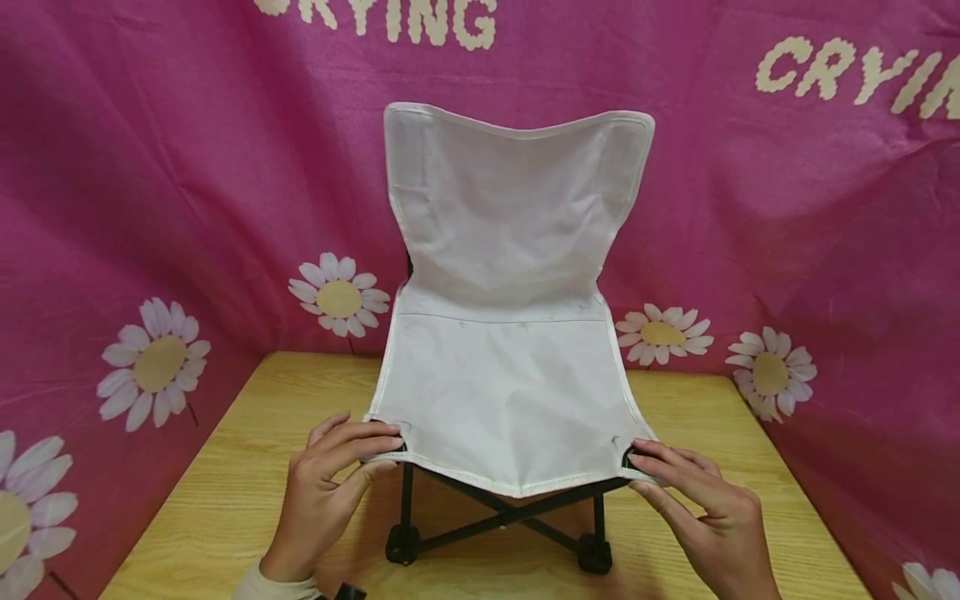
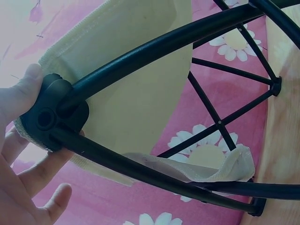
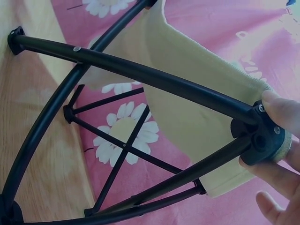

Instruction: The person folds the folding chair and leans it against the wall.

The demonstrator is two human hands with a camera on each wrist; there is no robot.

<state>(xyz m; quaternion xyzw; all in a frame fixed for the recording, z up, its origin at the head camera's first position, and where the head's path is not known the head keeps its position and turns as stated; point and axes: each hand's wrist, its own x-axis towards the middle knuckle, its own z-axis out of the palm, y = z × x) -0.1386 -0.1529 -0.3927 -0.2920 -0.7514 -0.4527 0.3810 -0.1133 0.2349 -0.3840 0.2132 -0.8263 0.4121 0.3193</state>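
Observation:
A white-fabric folding chair [image 1: 510, 375] stands unfolded, its backrest upright and its seat facing me. My left hand [image 1: 326, 479] grips the front left corner of the seat, fingers over the top and thumb along the front edge. At the front right corner, my right hand [image 1: 712, 500] holds on the same way. Close up in the left wrist view, thumb and fingers clasp a black plastic corner joint [image 2: 54, 112] where two tubes meet under the fabric. The right wrist view has the matching corner joint [image 3: 260, 136] pinched between thumb and fingers.
Crossed black legs [image 1: 502, 518] with black feet [image 1: 594, 553] stand on a light wooden table [image 1: 750, 467]. A magenta cloth [image 1: 187, 167] printed with daisies and pale lettering hangs behind and on both sides.

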